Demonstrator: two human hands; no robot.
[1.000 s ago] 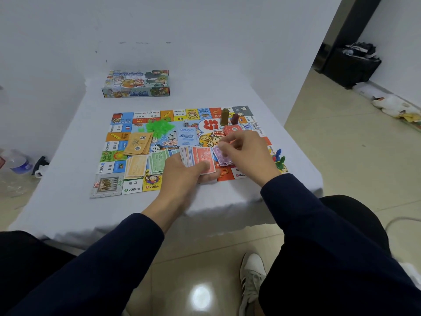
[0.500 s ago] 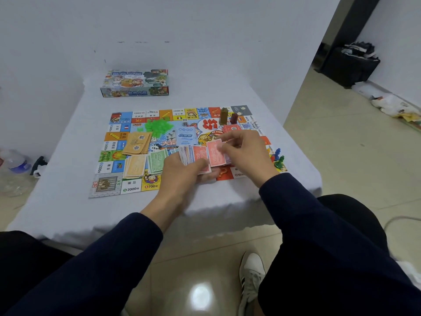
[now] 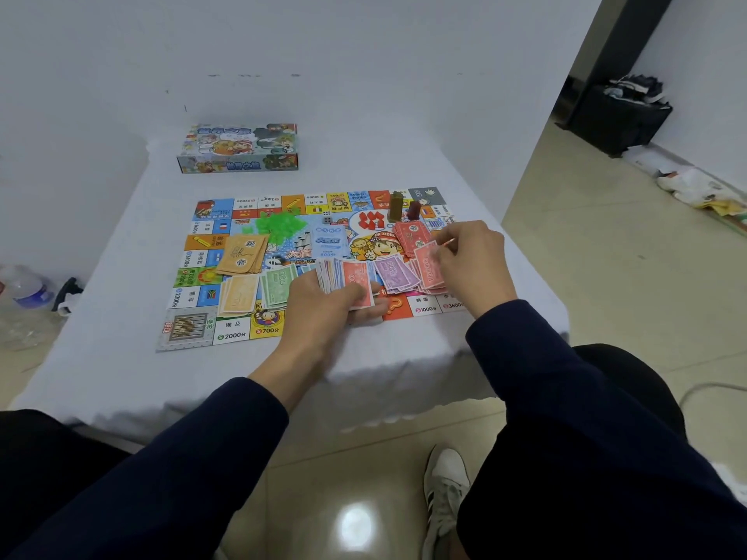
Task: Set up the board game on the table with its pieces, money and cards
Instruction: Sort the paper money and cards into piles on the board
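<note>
The step in hand looks like sorting the play money by colour: the left hand grips a fanned wad of mixed notes just above the near edge of the board, fingers curled round it, while the right hand pinches a single pink note over the pink pile at the board's right side. To do it well, the note should go down flat and square on its own colour, released only once it touches the stack, and the left grip should stay firm enough that the fan does not spill. The purple notes lie just beside the pink ones and partly overlap them, so a careless drop could mix the two. Green notes and orange notes already sit in stacks to the left, with tan cards beyond them, a heap of green pieces and red pieces nearer the middle, and two upright tokens at the far edge. A red stack behind the right hand may be more cards, though it is partly hidden. The game box rests closed at the far side of the table, well apart from the work
</note>
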